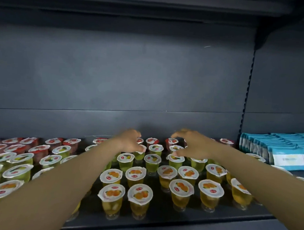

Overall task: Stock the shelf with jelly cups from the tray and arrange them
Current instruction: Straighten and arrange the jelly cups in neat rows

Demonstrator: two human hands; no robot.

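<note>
Both hands reach over the jelly cups (152,161) toward the shelf (159,220) back. Left hand (130,142) and right hand (194,144) hover with fingers curled loosely, grasping nothing, above the green-filled rows

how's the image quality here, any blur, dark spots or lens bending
Head view: dim, uneven light, a pale patch on the back panel and dark upper corners; wide-angle bending curves the shelf edge; the hands, left hand and right hand, look soft; front orange jelly cups are sharpest.

Dim dark grey shelving back panel (121,74), slotted upright (248,85) at right, blue packets (279,149) far right.
</note>
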